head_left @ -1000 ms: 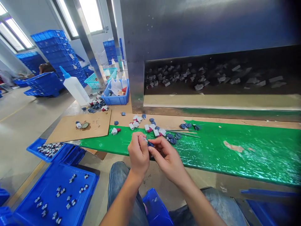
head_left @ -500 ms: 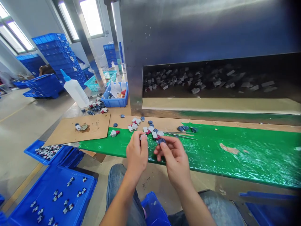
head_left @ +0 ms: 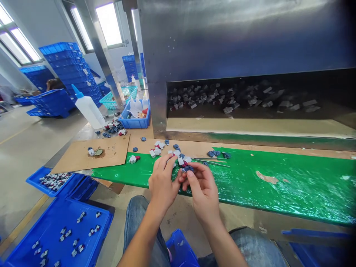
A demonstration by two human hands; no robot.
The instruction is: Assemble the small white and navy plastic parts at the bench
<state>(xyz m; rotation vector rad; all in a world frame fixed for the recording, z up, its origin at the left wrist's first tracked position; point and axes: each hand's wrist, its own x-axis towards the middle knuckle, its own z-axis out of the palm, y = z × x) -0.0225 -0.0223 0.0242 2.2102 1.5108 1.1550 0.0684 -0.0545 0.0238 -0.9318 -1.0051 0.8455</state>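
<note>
My right hand is closed, pinching a small dark blue lumpy piece between thumb and fingers above the green work surface. Close beside it on the left, my left hand has its thumb and fingers apart, the fingertips over small white and red pieces; I see nothing held in it. Just beyond both hands lie more white pieces and dark blue pieces. A pair of metal tweezers rests to the right of the pile.
A metal hood stands behind, with many pieces inside its opening. Cardboard with a bottle cap, a white squeeze bottle and a blue basket are left. Lower left, a blue tray holds spaced pieces.
My left hand has opened from a pinch on a small pale piece, its thumb moving right towards my right hand. My right hand still holds the dark blue piece. The view has shifted slightly.
</note>
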